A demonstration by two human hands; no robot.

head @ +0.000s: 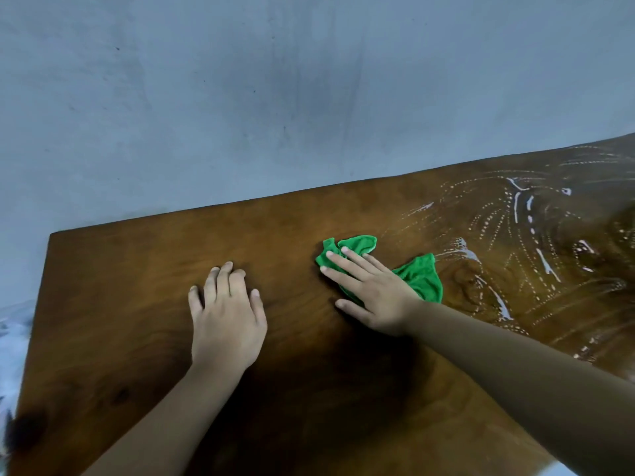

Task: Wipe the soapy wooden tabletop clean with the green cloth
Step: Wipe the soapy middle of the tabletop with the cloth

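Observation:
The brown wooden tabletop (130,304) fills the lower part of the head view. White soap streaks and dotted foam trails (529,231) cover its right side, while the left side looks dark and free of foam. A crumpled green cloth (424,276) lies near the middle. My right hand (371,290) presses flat on the cloth with straight, spread fingers. My left hand (226,314) rests palm down on the bare wood to the left of the cloth, with nothing in it.
A grey-blue wall (275,97) stands right behind the table's far edge. Past the table's left edge lies something pale and blurred (13,338).

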